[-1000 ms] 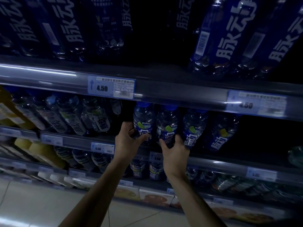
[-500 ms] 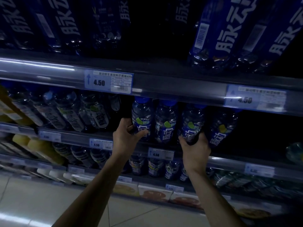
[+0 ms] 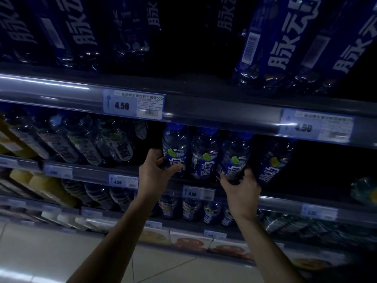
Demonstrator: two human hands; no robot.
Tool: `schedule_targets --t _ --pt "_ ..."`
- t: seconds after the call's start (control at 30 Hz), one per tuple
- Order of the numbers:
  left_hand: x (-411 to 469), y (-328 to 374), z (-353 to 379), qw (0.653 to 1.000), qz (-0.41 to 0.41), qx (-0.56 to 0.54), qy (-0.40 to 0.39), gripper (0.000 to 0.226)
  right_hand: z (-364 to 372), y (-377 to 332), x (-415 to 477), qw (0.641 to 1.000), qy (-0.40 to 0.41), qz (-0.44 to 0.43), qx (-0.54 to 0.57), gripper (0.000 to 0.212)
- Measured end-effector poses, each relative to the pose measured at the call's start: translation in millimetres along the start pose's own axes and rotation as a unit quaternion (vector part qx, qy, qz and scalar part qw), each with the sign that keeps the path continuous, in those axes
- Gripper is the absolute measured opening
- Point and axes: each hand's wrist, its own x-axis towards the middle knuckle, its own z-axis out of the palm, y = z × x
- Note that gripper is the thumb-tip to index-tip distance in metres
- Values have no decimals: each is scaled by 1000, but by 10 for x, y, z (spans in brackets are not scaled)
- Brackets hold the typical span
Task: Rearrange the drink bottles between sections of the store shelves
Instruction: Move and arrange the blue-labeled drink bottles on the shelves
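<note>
A row of blue-capped, blue-labelled drink bottles stands on the middle shelf point(image 3: 224, 188). My left hand point(image 3: 156, 170) wraps the lower part of the leftmost bottle point(image 3: 175, 146), thumb across its label. My right hand point(image 3: 241, 187) grips the base of the third bottle point(image 3: 234, 158). Untouched between them is the second bottle point(image 3: 204, 156), and a fourth bottle point(image 3: 273, 162) stands just right of my right hand. All of them tilt slightly in this wide view.
Left on the same shelf are several bottles with white labels point(image 3: 85, 144) and yellow bottles point(image 3: 12, 137). Large dark-blue bottles point(image 3: 275, 41) fill the shelf above. A 4.50 price tag point(image 3: 133, 104) hangs on that shelf's rail. Lower shelves hold more bottles and boxes point(image 3: 193, 243).
My right hand has shifted right from the second bottle to the third and closed on its base. My left hand has stayed on the leftmost bottle.
</note>
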Motion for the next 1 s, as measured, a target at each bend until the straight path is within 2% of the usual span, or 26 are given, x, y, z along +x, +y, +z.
schedule_targets --t 0.2,0.3,0.4,0.47,0.57,0.67,0.73,0.83,1.0 --pt "-9 26 11 1000 -16 -4 -11 45 -38 -17 -4 1000 -19 12 -6 31" --pt "-9 68 30 999 -30 0 -13 44 -71 -35 -4 999 -32 15 -12 40" --pt "-58 126 80 998 -50 28 22 53 -119 -44 -43 998 -50 24 -6 53" --pt "-132 165 120 996 -57 11 67 63 -191 -31 -94 999 -32 20 -20 56" --pt "-299 203 182 992 9 53 114 58 -343 14 -148 999 8 8 -35 48" --pt "-453 272 263 984 75 108 121 47 -502 74 -109 998 43 8 -37 41" --pt "-534 360 320 984 88 128 90 32 -578 118 -56 997 64 8 -32 41" --pt "-661 537 438 984 127 127 -2 21 -658 173 37 996 86 17 -17 44" --pt "-780 888 691 969 181 146 -82 35 -684 244 191 996 75 50 -5 72"
